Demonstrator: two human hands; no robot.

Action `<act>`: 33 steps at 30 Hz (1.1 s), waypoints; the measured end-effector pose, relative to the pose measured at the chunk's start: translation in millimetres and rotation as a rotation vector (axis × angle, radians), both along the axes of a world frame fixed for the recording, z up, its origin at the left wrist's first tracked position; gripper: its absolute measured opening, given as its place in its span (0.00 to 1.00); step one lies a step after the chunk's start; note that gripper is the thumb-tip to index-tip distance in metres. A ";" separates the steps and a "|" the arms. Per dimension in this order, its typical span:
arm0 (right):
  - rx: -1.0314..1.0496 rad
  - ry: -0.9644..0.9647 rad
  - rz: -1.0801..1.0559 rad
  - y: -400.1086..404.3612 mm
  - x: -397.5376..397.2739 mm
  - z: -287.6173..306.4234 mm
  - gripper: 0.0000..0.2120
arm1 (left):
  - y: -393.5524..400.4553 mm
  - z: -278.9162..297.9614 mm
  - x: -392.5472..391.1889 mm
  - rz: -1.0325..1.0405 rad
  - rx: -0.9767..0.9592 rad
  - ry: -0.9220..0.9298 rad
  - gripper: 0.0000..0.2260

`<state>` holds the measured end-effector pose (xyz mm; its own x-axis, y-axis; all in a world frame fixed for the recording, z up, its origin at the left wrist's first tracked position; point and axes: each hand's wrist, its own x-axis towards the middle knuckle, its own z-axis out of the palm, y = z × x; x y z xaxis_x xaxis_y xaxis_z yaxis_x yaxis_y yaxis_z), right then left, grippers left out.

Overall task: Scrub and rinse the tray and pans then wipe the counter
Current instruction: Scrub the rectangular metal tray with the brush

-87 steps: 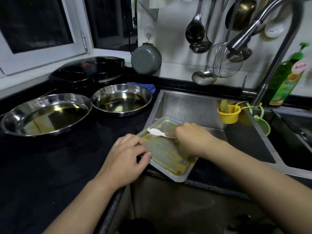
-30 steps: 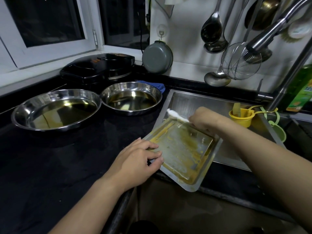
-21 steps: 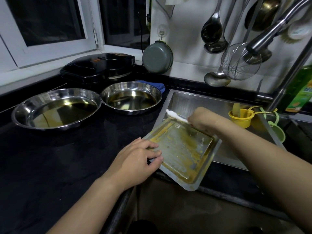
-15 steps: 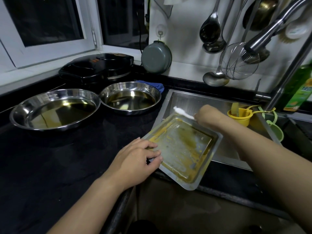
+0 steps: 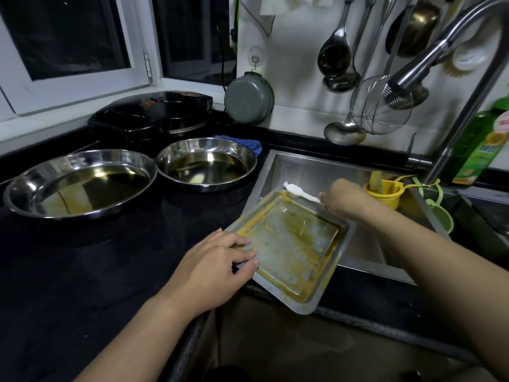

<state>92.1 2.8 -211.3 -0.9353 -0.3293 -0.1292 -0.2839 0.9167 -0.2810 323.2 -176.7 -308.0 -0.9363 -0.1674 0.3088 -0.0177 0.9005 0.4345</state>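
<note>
black table point(image 5: 82, 271), shiny silver pans point(image 5: 80, 183), grey tray point(image 5: 289, 249) smeared orange-brown, white brush point(image 5: 298, 192), yellow cup point(image 5: 384, 193), green soap bottle point(image 5: 479, 150), blue cloth point(image 5: 252, 146)

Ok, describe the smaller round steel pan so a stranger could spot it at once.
Start at the sink and look just left, on the black counter. The smaller round pan sits there, nearest the sink. Its neighbour farther left is wider, and only this one has a blue cloth behind it.

Dark window point(image 5: 66, 37), white wall point(image 5: 297, 64), hanging ladles point(image 5: 334, 53).
</note>
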 end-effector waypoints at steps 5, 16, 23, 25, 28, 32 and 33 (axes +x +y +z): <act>-0.001 -0.005 0.006 13.2 -6.7 0.1 0.16 | 1.1 3.7 1.8 0.000 -0.001 -0.010 0.19; 0.055 -0.057 -0.025 58.2 4.0 1.9 0.16 | -1.1 0.5 0.3 0.007 0.010 -0.001 0.27; 0.045 -0.014 0.073 -14.8 -5.5 11.8 0.17 | 0.7 5.2 1.9 -0.002 0.010 -0.010 0.27; 0.079 -0.006 0.082 8.4 -7.2 10.5 0.16 | 0.1 5.5 2.5 0.000 -0.004 -0.013 0.24; 0.104 -0.071 0.051 72.9 -0.5 6.2 0.18 | 0.3 3.5 1.7 0.001 -0.004 0.012 0.22; 0.125 -0.110 -0.008 120.8 11.4 15.1 0.20 | -0.7 0.9 -0.5 0.001 0.023 0.039 0.28; 0.120 -0.113 -0.017 117.4 10.5 18.3 0.20 | -0.4 0.1 -0.8 -0.003 0.026 0.042 0.28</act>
